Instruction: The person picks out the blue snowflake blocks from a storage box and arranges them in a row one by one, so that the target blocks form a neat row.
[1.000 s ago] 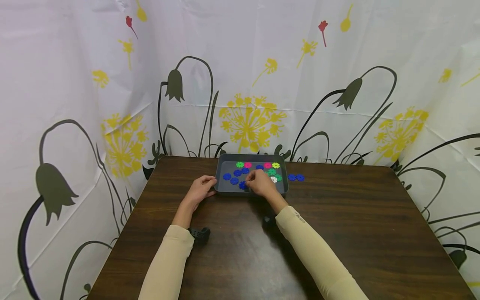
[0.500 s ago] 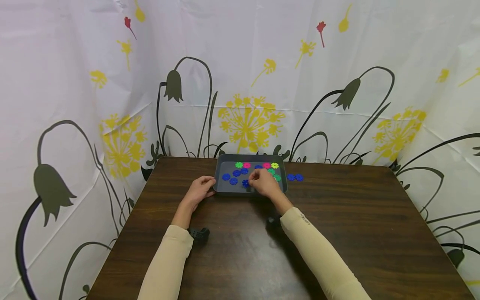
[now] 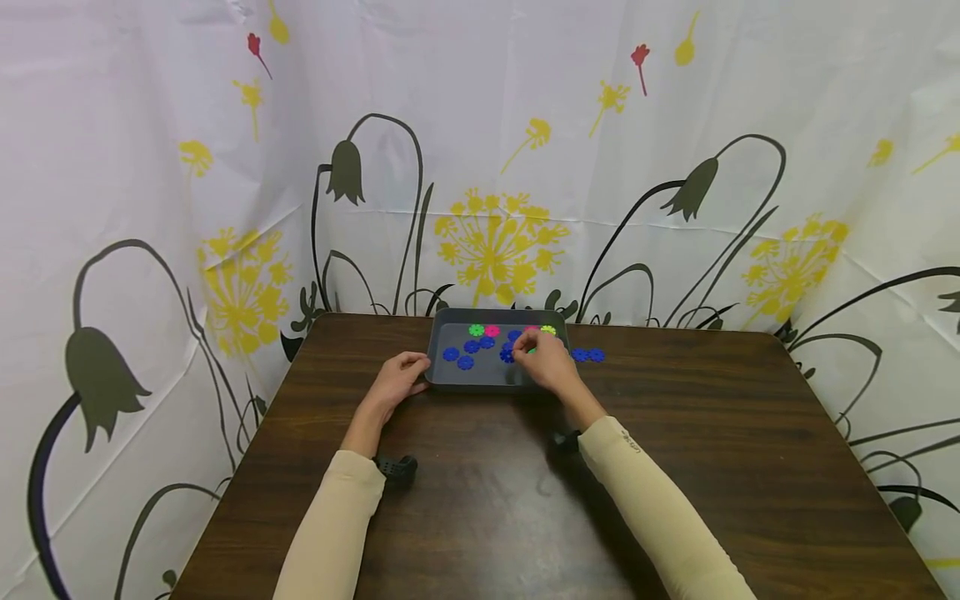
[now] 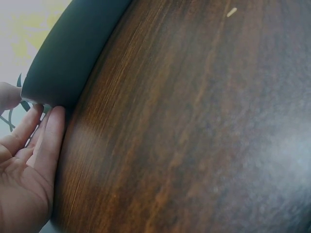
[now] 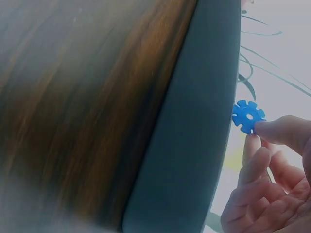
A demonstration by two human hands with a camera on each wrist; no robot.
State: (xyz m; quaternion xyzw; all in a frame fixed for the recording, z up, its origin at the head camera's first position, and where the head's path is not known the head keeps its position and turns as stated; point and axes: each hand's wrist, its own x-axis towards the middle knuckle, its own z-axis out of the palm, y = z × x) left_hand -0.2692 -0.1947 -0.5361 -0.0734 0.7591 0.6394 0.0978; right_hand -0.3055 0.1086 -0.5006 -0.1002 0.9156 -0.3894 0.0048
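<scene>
My right hand is over the right half of a dark grey tray. Its thumb and fingertips pinch a blue notched disc with a hole in the middle, held up above the tray rim in the right wrist view. At the tray's left wall is my left hand, thumb at the rim and fingers against the outside. Several blue discs lie inside the tray, with a green disc and a pink disc along the back. My right hand hides part of the tray's right side.
Two blue discs lie on the dark wooden table just right of the tray. A yellow disc shows at the back right inside the tray. Behind the table hangs a white flower-patterned curtain.
My right hand has carried the blue disc rightward and slightly back across the tray. My left hand keeps its place at the tray's left wall.
</scene>
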